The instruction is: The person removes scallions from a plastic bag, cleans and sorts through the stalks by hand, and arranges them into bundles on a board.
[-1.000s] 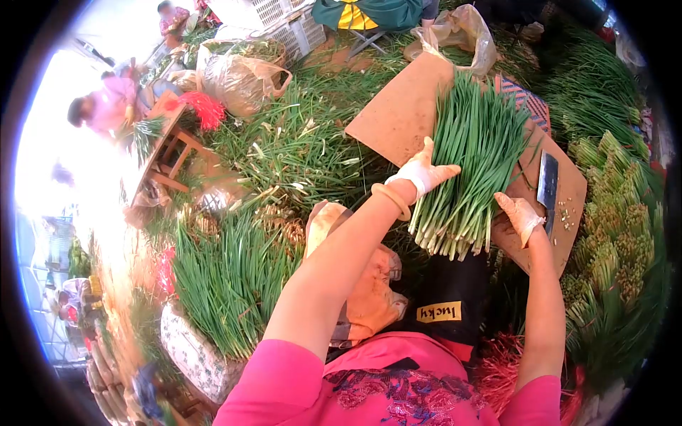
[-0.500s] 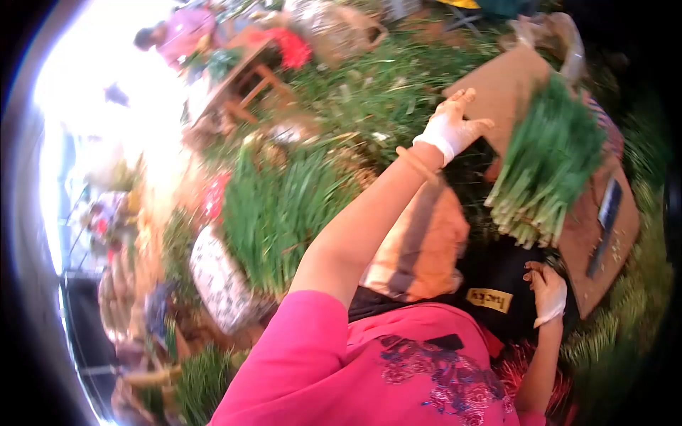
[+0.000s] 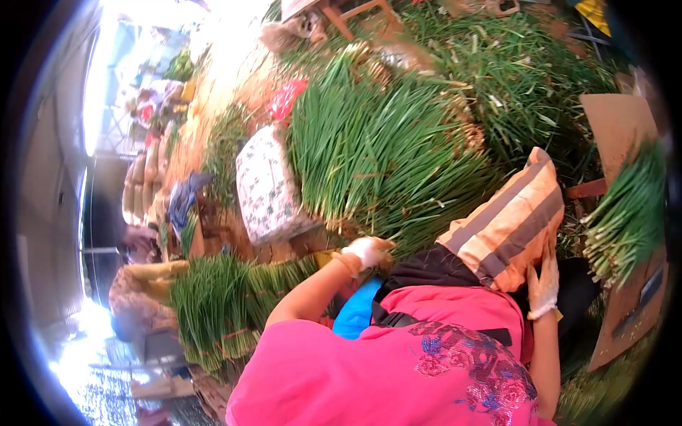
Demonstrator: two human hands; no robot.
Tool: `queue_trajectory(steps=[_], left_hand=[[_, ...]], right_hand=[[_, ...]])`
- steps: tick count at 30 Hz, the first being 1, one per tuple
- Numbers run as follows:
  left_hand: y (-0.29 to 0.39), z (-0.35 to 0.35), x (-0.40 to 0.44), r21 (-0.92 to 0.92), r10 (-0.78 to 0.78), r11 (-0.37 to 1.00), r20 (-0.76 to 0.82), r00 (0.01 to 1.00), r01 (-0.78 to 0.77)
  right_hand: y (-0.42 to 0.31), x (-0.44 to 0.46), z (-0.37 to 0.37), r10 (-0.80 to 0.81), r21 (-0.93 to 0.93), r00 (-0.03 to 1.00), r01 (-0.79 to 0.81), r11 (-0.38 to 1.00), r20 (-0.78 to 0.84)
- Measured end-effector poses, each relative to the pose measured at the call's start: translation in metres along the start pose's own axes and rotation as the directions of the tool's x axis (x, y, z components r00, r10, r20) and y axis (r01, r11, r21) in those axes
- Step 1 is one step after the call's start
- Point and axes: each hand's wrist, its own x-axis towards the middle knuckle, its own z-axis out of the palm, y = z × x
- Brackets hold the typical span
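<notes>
My left hand [image 3: 369, 251], in a white glove, is at the near edge of a big pile of long green leafy stalks [image 3: 398, 156]. Its fingers look stretched out, though blurred, and I cannot tell whether they touch the stalks. My right hand [image 3: 544, 284], also gloved, rests with extended fingers against the edge of an orange cloth with dark stripes [image 3: 508, 227] over my lap. To its right, a bunch of green stalks [image 3: 625, 220] lies on a brown board [image 3: 618, 131], pale ends toward me. A knife [image 3: 639, 302] lies on the board's lower part.
A floral-patterned cushion or bundle [image 3: 273, 188] stands left of the pile. Tied green bundles [image 3: 220, 305] are stacked at the lower left beside a yellowish sack [image 3: 153, 277]. Loose greens [image 3: 511, 78] cover the ground beyond. A wooden stool [image 3: 341, 18] is at the top.
The view has swung left. My left hand has drawn back from beside the board to the pile's near edge. My right hand has moved onto the orange cloth.
</notes>
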Motion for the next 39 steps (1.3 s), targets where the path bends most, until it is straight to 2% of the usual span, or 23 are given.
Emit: queue_trajectory(steps=[2,3,4,6,8,10,12,14,15,17,18,19,20,22,23,26,27,30,31,32,34,36,39], left_hand=[[-0.069,0.014,-0.005,-0.337,-0.105,0.94,-0.436,0.894,-0.055],[-0.094,0.019,-0.005,-0.672,-0.29,0.735,-0.431,0.855,-0.089],[-0.108,0.018,-0.006,-0.894,-0.459,0.419,-0.358,0.813,-0.157],[-0.127,0.017,-0.005,-0.945,-0.675,0.219,-0.326,0.662,-0.243],[-0.161,0.023,0.007,-0.862,-0.642,0.408,-0.505,0.578,-0.301],[-0.178,0.023,0.028,-0.713,-0.574,0.604,-0.699,0.426,-0.355],[-0.183,0.016,0.042,-0.532,-0.509,0.846,-0.829,0.231,-0.043],[-0.159,-0.003,0.037,-0.325,-0.377,0.888,-0.92,0.111,0.326],[-0.153,-0.01,0.03,-0.282,-0.328,0.918,-0.935,0.136,0.279],[-0.15,-0.017,0.036,-0.14,-0.16,0.986,-0.934,0.319,0.085],[-0.147,-0.021,0.04,-0.074,-0.059,0.997,-0.917,0.395,-0.022],[-0.136,-0.024,0.042,-0.078,-0.055,0.997,-0.864,0.501,-0.025],[-0.12,-0.024,0.046,-0.122,-0.133,0.991,-0.826,0.547,0.055],[-0.103,-0.025,0.067,-0.164,-0.304,0.943,-0.776,0.552,0.289],[-0.097,-0.033,0.075,-0.224,-0.392,0.915,-0.693,0.605,0.337],[-0.101,-0.047,0.095,-0.296,-0.522,0.843,-0.65,0.552,0.449],[-0.107,-0.055,0.093,-0.368,-0.515,0.856,-0.658,0.549,0.363],[-0.143,-0.077,0.087,-0.307,-0.373,0.926,-0.645,0.666,0.222],[-0.14,-0.088,0.076,-0.153,-0.339,0.935,-0.65,0.68,0.32],[-0.134,-0.097,0.063,0.008,-0.306,0.913,-0.647,0.698,0.407],[-0.124,-0.093,0.041,0.122,-0.106,0.933,-0.807,0.581,0.34],[-0.103,-0.084,0.027,0.097,-0.07,0.958,-0.833,0.548,0.271],[-0.083,-0.054,0.041,-0.406,-0.387,0.903,-0.635,0.669,0.137]], right_hand=[[0.01,-0.019,-0.007,0.188,0.0,0.956,-0.193,0.981,0.226],[0.02,-0.028,-0.004,0.222,0.044,0.953,-0.235,0.971,0.206],[0.028,-0.033,-0.001,0.21,0.08,0.968,-0.222,0.972,0.137],[0.041,-0.03,0.003,0.318,0.216,0.933,-0.35,0.912,0.168],[0.046,-0.032,0.014,0.329,0.45,0.941,-0.325,0.832,0.071],[0.034,-0.023,0.005,0.344,0.309,0.935,-0.352,0.884,0.08],[0.017,-0.019,0.0,0.313,0.109,0.948,-0.319,0.942,0.063],[0.003,-0.019,-0.004,0.287,-0.011,0.957,-0.287,0.958,0.042],[-0.003,-0.02,-0.006,0.278,-0.028,0.96,-0.277,0.96,0.027],[-0.01,-0.024,-0.01,0.261,-0.028,0.965,-0.262,0.965,-0.032],[0.003,-0.029,-0.01,0.131,-0.098,0.99,-0.135,0.986,-0.05],[0.016,-0.031,-0.012,-0.001,-0.169,0.998,-0.008,0.986,-0.055],[0.029,-0.036,-0.009,0.007,-0.099,0.998,-0.014,0.995,-0.07],[0.03,-0.037,-0.008,0.043,-0.025,0.996,-0.045,0.999,-0.072],[0.024,-0.038,-0.012,0.076,-0.023,0.995,-0.077,0.997,-0.058],[0.009,-0.033,-0.014,0.031,-0.137,0.997,-0.039,0.99,-0.067],[0.004,-0.031,-0.017,-0.019,-0.171,0.997,0.006,0.985,-0.075],[-0.009,-0.023,-0.032,-0.203,-0.213,0.974,0.178,0.961,-0.102],[-0.003,-0.022,-0.036,-0.189,-0.18,0.975,0.166,0.97,-0.119],[0.002,-0.021,-0.043,0.19,0.225,0.974,-0.159,0.961,-0.126],[-0.004,-0.016,-0.054,0.203,0.311,0.97,-0.154,0.938,-0.132],[-0.014,-0.013,-0.06,0.195,0.303,0.971,-0.145,0.942,-0.141],[-0.025,-0.005,-0.061,0.14,0.25,0.983,-0.107,0.962,-0.118]])
